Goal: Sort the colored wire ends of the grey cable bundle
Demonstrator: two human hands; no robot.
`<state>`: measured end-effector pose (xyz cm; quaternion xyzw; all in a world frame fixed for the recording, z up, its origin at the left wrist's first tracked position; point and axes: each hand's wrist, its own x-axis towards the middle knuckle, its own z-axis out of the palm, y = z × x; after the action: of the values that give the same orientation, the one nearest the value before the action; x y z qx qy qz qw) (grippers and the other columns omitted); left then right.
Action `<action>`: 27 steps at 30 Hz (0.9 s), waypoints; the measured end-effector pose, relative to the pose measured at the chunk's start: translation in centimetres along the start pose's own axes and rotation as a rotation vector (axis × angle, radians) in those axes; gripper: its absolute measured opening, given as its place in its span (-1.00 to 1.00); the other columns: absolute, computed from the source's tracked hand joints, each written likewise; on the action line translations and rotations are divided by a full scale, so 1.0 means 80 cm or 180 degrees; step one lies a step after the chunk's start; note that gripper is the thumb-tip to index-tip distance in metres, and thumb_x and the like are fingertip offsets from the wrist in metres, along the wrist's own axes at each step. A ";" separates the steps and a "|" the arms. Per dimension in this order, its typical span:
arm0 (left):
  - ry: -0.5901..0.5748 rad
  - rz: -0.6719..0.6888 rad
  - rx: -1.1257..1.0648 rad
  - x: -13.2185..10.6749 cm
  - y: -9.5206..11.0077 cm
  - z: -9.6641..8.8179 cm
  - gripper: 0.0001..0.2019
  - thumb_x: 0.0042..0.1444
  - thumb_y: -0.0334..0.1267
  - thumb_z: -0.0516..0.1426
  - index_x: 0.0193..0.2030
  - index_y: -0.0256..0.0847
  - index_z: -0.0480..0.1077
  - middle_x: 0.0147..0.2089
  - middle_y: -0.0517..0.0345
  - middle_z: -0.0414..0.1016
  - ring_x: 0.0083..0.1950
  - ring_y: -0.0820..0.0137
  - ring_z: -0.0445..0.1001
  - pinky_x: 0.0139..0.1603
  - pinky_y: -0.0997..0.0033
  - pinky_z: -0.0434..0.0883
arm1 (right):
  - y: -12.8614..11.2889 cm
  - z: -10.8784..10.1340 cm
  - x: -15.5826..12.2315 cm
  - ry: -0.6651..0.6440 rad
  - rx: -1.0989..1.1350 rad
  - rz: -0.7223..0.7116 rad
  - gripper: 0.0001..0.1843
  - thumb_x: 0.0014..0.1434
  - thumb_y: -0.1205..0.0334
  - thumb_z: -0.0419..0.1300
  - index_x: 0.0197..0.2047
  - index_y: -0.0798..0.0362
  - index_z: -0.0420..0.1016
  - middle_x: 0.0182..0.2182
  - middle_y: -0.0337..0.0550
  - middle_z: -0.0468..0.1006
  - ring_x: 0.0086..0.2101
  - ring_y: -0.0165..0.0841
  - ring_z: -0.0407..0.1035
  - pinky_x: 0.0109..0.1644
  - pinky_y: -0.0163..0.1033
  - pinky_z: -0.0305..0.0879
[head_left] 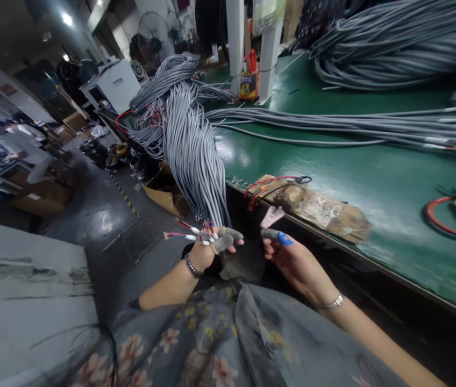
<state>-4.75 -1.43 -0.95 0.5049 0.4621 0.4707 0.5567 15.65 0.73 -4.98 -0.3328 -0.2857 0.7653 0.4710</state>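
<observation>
In the head view, the person's left hand (215, 244) is closed around the loose ends of a thick bunch of grey cables (196, 156). The bunch hangs down over the near edge of the green table (373, 177). That way the table takes its weight and only the ends need holding. Little coloured wires (179, 235) stick out to the left of the hand, spread apart so each one can be seen. Grey finger covers (228, 242) sit on the fingertips, likely to guard them and help the grip.

The right hand (292, 263) is just to the right and does not touch the left. Its fingertips pinch a small pale strip (271, 216), maybe tape, held up near the wire ends. A taped cardboard pad (325, 209) lies on the table edge beside the hands. A red wire loop (449, 220) lies far to the right. A big cable pile (393, 48) sits far back on the table.
</observation>
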 end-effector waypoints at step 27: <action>-0.0562 0.0642 0.0515 -0.025 0.009 -0.008 -0.53 0.00 0.01 0.23 -0.02 -0.27 0.49 -0.06 -0.13 0.55 -0.02 0.15 0.52 0.03 0.23 0.42 | -0.007 0.064 -0.023 -0.1161 -0.2653 -0.2157 -0.89 0.14 0.22 0.21 -0.31 -0.12 0.58 -0.46 -0.16 0.52 -0.46 -0.28 0.38 -0.39 -0.20 0.33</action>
<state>-5.66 -3.33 -0.23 0.6314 0.3948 0.4393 0.5026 12.57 -1.35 -0.98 -0.2427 -0.7312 0.4391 0.4622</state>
